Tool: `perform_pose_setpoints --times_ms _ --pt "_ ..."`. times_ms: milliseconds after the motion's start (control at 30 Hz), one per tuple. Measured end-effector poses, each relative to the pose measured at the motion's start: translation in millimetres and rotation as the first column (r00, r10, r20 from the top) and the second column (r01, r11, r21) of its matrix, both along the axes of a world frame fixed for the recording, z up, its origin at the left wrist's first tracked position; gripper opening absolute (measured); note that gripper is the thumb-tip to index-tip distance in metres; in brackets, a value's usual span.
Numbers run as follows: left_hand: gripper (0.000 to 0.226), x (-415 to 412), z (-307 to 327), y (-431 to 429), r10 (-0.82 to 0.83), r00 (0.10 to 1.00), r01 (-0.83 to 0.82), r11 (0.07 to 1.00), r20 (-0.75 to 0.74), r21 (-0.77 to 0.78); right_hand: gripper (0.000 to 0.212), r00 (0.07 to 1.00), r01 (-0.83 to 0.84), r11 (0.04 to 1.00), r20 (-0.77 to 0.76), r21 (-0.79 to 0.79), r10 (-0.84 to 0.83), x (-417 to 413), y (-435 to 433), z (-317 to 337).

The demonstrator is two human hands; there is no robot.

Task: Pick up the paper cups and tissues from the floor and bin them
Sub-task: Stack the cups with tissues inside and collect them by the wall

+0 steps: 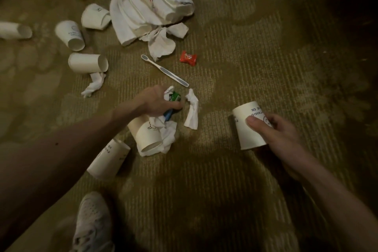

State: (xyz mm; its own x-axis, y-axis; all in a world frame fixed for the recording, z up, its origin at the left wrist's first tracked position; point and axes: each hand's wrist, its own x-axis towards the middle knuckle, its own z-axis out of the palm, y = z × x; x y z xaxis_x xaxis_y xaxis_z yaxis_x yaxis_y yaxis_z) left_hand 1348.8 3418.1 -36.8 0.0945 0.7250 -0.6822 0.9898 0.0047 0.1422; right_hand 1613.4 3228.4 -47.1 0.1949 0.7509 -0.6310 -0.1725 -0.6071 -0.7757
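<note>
Right hand grips printed paper cup; left hand clutches tissue and green wrapper above carpet.

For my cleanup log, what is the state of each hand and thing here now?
Right hand: holds printed white paper cup.
Left hand: grips small green packet and white tissue scrap.
White paper cup below left hand: on its side, crumpled tissue at mouth.
Twisted white tissue strip: loose on carpet.
White-grey plastic toothbrush: lying flat.
Red candy wrapper: on carpet.
</note>
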Motion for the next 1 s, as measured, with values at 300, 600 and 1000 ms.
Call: perform_pose_setpoints --times_ms 300,600,1000 --pt "0.038 28 25 0 0.125 0.941 -0.112 0.992 0.314 -0.058 0.046 1.000 0.021 1.000 0.011 -0.012 -0.021 -2 2 -1" --pt "0.048 59 -5 -24 0.122 0.967 -0.145 0.986 0.225 0.086 0.045 0.999 0.038 0.999 0.012 -0.010 -0.038 -3 -1 -2" --pt "0.064 78 12 -50 0.476 0.795 -0.458 0.878 0.377 -0.142 0.047 0.994 0.102 0.994 -0.039 -0.032 -0.103 -6 -2 5"
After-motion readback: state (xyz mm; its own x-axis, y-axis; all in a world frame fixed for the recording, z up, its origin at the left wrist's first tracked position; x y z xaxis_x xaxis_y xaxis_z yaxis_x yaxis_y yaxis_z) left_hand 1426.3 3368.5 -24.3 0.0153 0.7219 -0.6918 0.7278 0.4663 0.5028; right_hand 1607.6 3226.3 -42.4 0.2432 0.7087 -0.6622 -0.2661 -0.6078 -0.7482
